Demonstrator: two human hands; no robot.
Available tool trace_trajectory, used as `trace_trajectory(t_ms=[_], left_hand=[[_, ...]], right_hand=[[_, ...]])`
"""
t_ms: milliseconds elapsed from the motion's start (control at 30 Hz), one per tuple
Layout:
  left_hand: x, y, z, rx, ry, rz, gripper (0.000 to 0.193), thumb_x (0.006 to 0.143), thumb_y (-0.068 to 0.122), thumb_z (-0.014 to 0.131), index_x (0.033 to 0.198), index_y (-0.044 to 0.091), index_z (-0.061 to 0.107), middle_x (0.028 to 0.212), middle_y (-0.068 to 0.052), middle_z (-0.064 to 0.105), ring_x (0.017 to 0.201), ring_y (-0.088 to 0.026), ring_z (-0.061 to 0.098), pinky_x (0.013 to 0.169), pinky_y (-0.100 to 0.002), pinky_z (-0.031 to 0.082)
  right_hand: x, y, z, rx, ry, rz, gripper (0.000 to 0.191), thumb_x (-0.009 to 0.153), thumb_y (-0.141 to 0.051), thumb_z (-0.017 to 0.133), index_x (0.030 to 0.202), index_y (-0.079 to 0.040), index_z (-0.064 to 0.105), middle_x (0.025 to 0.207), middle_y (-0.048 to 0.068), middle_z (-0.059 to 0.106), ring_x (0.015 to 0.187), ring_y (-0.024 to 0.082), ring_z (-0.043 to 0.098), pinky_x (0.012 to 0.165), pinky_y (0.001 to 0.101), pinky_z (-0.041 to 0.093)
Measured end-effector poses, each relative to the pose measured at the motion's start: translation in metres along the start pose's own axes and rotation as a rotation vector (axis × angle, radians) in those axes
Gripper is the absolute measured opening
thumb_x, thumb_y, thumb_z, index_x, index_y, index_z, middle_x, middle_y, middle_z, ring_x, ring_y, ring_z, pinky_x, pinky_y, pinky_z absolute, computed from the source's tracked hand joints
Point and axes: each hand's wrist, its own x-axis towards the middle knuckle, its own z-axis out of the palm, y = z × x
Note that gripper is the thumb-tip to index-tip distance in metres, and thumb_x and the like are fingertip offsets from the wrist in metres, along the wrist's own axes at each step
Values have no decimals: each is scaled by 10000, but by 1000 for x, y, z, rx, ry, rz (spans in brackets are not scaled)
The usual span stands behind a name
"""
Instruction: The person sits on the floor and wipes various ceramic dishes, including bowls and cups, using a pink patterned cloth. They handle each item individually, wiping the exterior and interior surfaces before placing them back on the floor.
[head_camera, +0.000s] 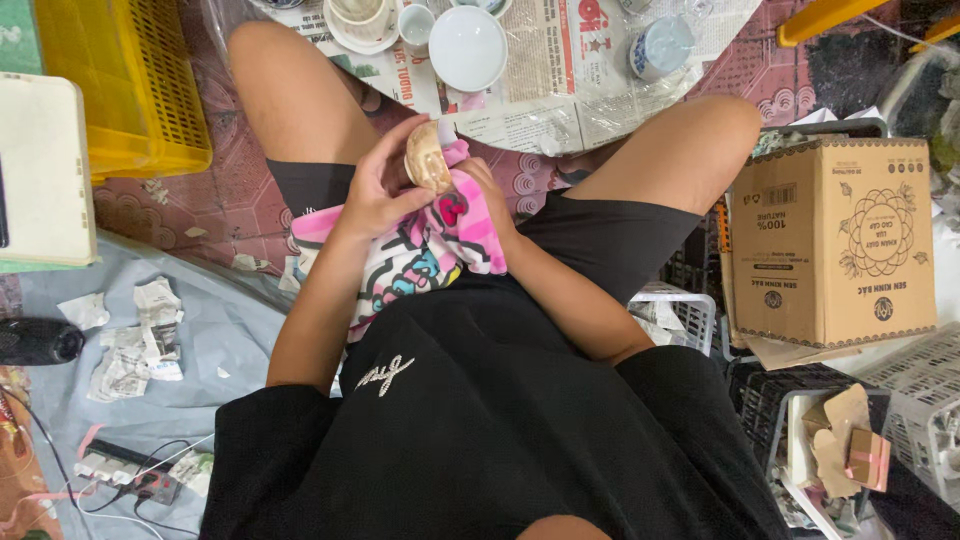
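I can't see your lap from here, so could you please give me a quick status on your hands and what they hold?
Left hand grips small tan cup. Right hand under pink patterned cloth, pressed to the cup. Nothing in between.

Knees flank lap; crockery (467, 47) ahead, cardboard box (833, 240) right, yellow crate (125, 85) left

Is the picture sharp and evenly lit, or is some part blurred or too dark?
Head view: light is soft and even, no hard shadows; the small cup held by the left hand and the patterned cloth are sharp; the black shirt is dark, with few folds visible; edges bend slightly, as at the cardboard box.
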Motion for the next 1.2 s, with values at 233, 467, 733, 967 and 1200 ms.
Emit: trace_trajectory(t_ms=[233,467,733,967,1200], left_hand=[[4,-9,1,-144,-84,21,931,965,594,693,1577,-33,377,1491,-125,559,1382,-186,573,1177,-326,460],[2,-30,-14,-7,-33,-30,988,937,655,673,1562,-60,401,1445,-132,594,1315,-184,588,1131,-341,475],[0,11,11,106,-34,92,1021,882,432,858,1574,-65,296,1503,-150,495,1380,-217,511,1167,-380,422],[2,-28,-6,-116,-65,-50,1062,921,789,527,1520,-79,402,1421,-157,615,1336,-226,607,1150,-368,471],[6,-44,-23,-81,-162,-6,1067,899,733,620,1511,-109,388,1443,-169,587,1330,-223,573,1132,-371,449]], right_hand=[[-6,-3,-1,-51,50,-114,373,762,-142,853,1111,-107,723,1103,62,633,1095,291,582,970,379,485],[-5,-1,0,1,-8,-125,393,779,-91,807,1150,-54,683,1134,88,652,1127,304,589,998,393,455],[-5,5,-3,-10,-11,-169,382,774,-131,794,1120,-59,650,1062,80,616,1050,300,586,947,410,450],[-17,12,7,94,89,-117,409,763,-163,837,1112,-51,657,1067,89,638,1030,290,613,918,391,495],[-11,14,4,-16,47,-292,429,758,-165,823,1133,-35,660,1108,113,639,1094,335,612,960,435,487]])
